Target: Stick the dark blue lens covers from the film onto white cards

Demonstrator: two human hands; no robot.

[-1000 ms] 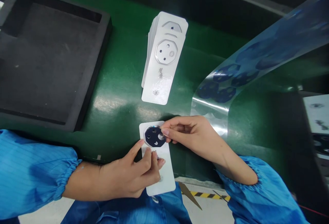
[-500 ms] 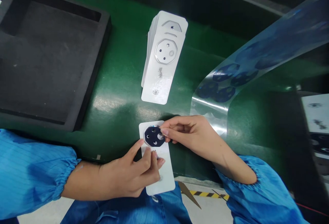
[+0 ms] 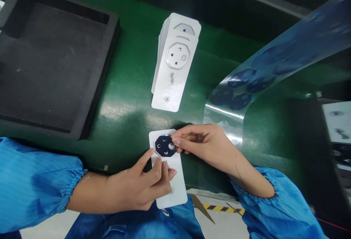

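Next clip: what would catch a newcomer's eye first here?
Low in the middle, the left hand steadies a white card while the right hand presses a dark octagonal sticker onto it. Above lies a stack of white cards on the green table; a clear film strip curls to the right.

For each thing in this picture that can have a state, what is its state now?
white card: held flat at the table edge by the left hand.
dark octagonal sticker: on the card's octagon, pinched at its right edge by the right hand.
stack of white cards: fanned, octagons bare.
clear film strip: curved upward, with dark stickers on it.
black foam tray: nothing in its recess.
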